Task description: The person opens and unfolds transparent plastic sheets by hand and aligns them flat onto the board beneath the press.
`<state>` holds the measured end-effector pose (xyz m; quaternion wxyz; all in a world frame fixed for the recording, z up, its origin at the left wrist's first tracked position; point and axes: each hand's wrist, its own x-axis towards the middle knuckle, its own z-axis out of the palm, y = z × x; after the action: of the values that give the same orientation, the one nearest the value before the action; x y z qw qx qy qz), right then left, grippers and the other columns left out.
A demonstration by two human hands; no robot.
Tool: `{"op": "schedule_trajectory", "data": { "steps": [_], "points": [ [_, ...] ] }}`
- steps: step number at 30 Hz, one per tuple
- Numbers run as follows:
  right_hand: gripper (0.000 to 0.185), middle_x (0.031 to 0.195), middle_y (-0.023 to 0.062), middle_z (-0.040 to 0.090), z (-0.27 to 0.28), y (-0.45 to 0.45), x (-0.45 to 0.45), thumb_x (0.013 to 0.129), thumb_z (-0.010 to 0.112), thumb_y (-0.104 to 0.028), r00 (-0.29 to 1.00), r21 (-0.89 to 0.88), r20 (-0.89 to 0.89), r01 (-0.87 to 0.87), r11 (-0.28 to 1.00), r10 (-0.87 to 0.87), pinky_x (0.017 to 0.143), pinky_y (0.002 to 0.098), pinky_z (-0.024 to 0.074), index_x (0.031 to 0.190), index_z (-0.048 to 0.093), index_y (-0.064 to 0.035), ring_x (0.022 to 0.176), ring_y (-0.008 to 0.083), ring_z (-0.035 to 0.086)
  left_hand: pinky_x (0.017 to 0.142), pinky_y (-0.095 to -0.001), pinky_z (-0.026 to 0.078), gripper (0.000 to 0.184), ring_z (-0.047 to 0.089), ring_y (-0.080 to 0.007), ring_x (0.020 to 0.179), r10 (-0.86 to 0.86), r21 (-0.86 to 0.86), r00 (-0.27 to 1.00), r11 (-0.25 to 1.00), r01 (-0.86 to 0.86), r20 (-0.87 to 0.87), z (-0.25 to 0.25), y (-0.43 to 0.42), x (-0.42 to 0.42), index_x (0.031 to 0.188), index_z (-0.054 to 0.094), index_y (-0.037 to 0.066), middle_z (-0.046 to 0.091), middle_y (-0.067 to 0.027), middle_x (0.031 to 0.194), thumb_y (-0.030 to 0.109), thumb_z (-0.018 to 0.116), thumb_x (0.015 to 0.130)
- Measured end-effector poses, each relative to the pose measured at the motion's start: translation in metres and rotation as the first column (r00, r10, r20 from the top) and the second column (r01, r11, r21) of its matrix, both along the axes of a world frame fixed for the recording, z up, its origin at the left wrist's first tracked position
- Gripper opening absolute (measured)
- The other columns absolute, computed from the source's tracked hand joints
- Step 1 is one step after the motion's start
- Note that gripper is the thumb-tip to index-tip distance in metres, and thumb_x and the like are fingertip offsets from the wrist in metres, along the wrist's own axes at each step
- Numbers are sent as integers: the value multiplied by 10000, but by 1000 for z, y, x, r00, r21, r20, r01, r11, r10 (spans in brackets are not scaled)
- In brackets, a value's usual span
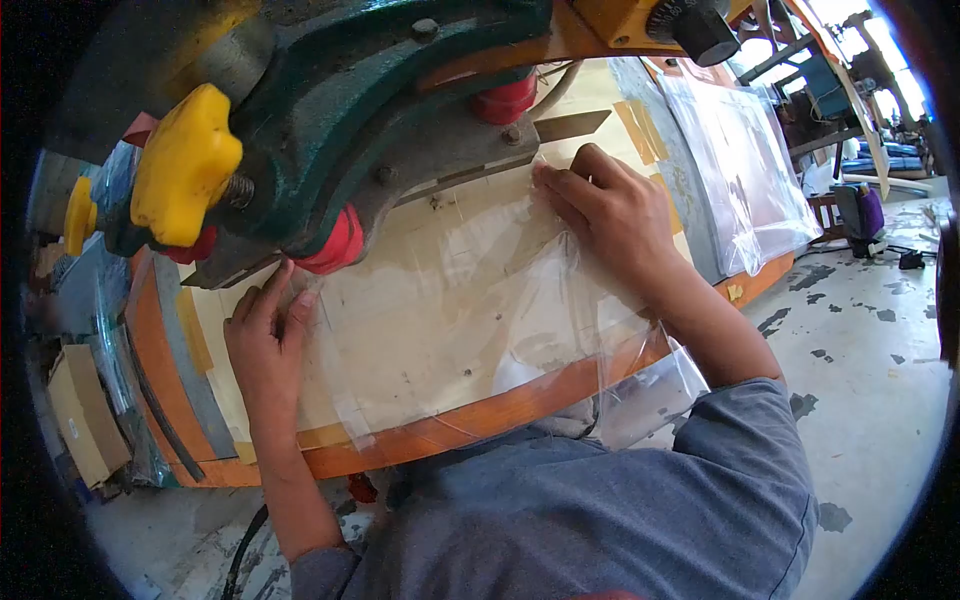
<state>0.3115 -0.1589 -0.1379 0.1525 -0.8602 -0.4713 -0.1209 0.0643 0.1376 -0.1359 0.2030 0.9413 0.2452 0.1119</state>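
Observation:
A clear plastic sheet (430, 330) lies across the cream-coloured work surface (400, 385), its far edge by the metal bar (470, 175) of a green machine (380, 110). My right hand (615, 215) is closed in a pinch on the sheet's far right corner, just beside the bar's end. At the far left corner, my left hand (265, 345) touches the sheet's edge, index finger stretched toward the bar and thumb apart from it. The index fingertip is close to a red round part (335, 243) of the machine. Near me, the sheet hangs over the wooden table edge (480, 405).
A yellow star knob (187, 165) sticks out at the machine's left. Clear plastic sheets (745, 165) are stacked to the right. A cardboard box (85, 415) stands at the left, and a black dial (690, 25) sits at the top. The floor (850, 340) has dark patches.

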Motion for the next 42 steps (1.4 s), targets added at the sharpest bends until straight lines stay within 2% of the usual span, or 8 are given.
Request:
{"op": "schedule_trajectory", "data": {
  "steps": [6,16,27,28,30,32,37,42],
  "points": [
    [206,950,58,607,1,0,1,961,658,-293,998,-44,-39,39,998,-41,662,420,563,1130,741,-208,832,270,683,893,-402,429,428,568,-260,834,34,-9,999,999,-34,-41,-3,2,-2,1368,687,126,666,-111,977,330,697,992],
    [217,951,70,617,0,2,6,961,658,-319,998,-35,-37,55,998,-56,662,431,560,1133,751,-224,840,282,689,886,-400,439,416,574,-252,800,35,41,999,999,-35,-16,-1,-2,0,1378,687,154,675,-112,968,311,695,992],
    [218,936,91,612,0,2,9,968,627,-301,997,-30,-58,40,999,-42,680,459,554,1145,734,-232,836,321,690,694,-411,483,407,565,-262,674,7,-16,995,1000,-6,95,-3,-2,2,1344,711,134,668,-133,880,232,747,951],
    [218,936,91,612,0,2,9,968,627,-301,998,-25,-62,23,999,-25,680,459,554,1145,734,-232,836,321,690,694,-411,483,407,565,-262,674,24,-11,996,1000,-23,92,-6,-1,2,1344,711,134,668,-133,880,232,747,951],
    [229,936,95,617,1,1,6,971,630,-305,995,-48,-79,65,997,-69,690,459,554,1166,731,-238,833,325,693,695,-416,492,413,596,-271,689,-98,102,984,991,83,148,-13,7,0,1337,718,164,671,-126,860,240,759,933],
    [214,952,95,637,-2,0,7,973,658,-299,994,-20,-89,66,998,-68,713,455,556,1152,757,-237,841,323,696,738,-430,486,428,620,-284,726,-31,44,994,999,27,104,-10,2,0,1340,717,196,675,-113,846,273,762,921],
    [209,901,92,631,2,9,3,935,736,-249,997,59,-61,47,997,-43,713,438,529,1131,791,-203,823,308,681,778,-421,440,441,629,-265,784,20,108,998,994,-27,65,-5,-1,-2,1324,726,219,647,-79,805,376,757,913],
    [168,885,91,606,3,11,0,927,755,-208,994,83,-95,68,994,-60,691,428,515,1078,789,-141,786,300,660,798,-413,468,459,654,-307,824,13,188,998,982,-24,64,-8,-1,-4,1352,709,234,701,-127,895,344,768,910]
  ]
}}
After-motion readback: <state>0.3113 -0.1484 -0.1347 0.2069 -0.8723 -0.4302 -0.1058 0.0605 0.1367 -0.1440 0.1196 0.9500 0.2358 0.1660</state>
